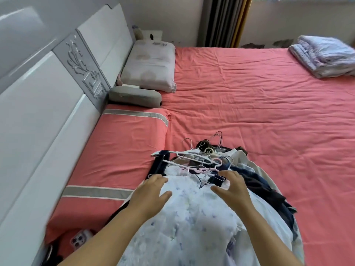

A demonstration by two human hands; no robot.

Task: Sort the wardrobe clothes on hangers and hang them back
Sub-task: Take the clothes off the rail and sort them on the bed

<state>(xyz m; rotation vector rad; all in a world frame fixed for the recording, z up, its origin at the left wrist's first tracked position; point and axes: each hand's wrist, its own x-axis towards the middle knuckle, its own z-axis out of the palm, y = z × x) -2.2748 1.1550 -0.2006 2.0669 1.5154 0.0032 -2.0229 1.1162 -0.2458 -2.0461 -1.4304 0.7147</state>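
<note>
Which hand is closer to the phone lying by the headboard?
Left. The left hand rests on the floral dress, on the side toward the phone, which lies low at the bed's edge. The right hand sits farther across the clothes pile.

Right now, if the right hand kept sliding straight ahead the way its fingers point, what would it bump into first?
Probably the tangle of hangers just beyond the right hand, atop the clothes pile; depth is hard to judge.
</note>
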